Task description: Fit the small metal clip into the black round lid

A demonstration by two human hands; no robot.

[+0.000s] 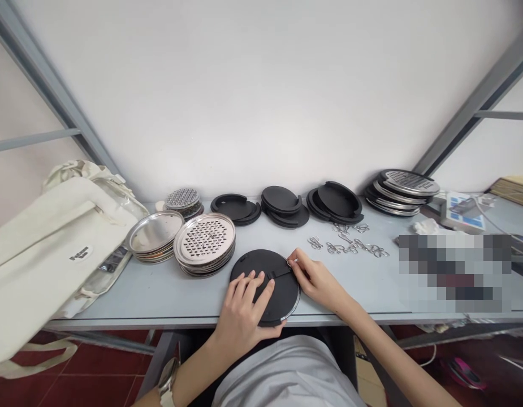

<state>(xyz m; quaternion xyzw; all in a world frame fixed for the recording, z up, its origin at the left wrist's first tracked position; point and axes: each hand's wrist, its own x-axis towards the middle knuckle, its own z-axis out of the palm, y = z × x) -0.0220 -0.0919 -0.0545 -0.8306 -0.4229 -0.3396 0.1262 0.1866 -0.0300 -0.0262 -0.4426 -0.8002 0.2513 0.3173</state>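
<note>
A round black plastic disc (261, 263) lies at the front edge of the table, with a bright metal rim showing along its lower right side. My left hand (241, 311) grips it from the front, fingers spread over the top and thumb at the near edge. At the disc's upper right edge, my right hand (319, 282) pinches a small metal wire clip (289, 262) beside a slot in the plastic. The fingertips partly cover this clip. Behind my right hand lie several loose bent wire clips (350, 244).
Stacked metal grater plates (206, 240) and plain metal discs (155, 233) stand left. Along the wall are black round holders (282, 200) and a stack of assembled graters (407, 183). A cream bag (66, 226) covers the left end; a blue-white box (462, 212) sits right.
</note>
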